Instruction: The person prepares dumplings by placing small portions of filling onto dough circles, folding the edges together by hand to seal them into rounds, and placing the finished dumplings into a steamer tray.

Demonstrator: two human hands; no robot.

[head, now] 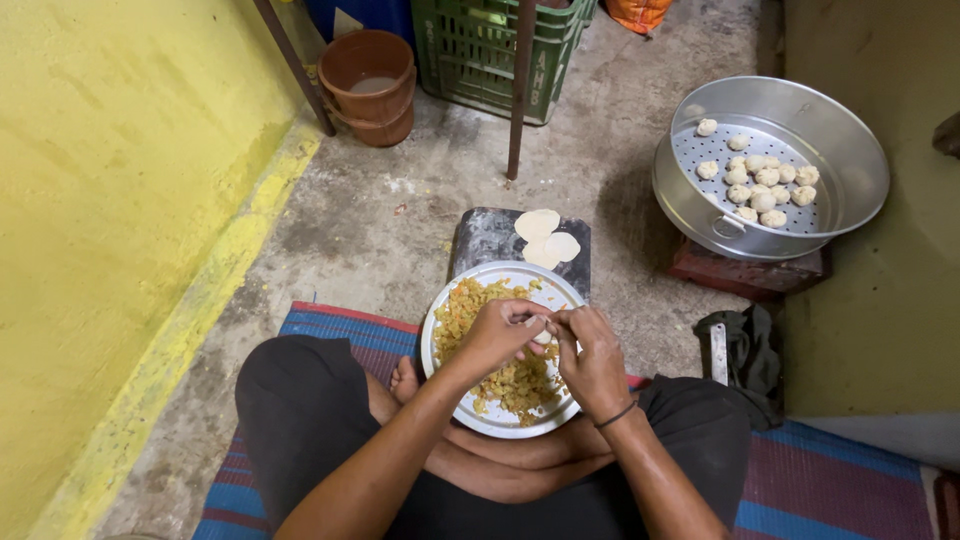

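My left hand and my right hand meet over a steel plate heaped with yellow-orange filling. Together their fingers pinch a small white dough dumpling, mostly hidden by the fingers. Beyond the plate, a dark stone slab carries three flat round dough wrappers. At the right stands a metal steamer tray on a reddish block, holding several shaped dumplings.
I sit cross-legged on a striped red-and-blue mat. A yellow wall runs along the left. A brown bucket, a green crate and a metal table leg stand ahead. A dark cloth with a knife lies to my right.
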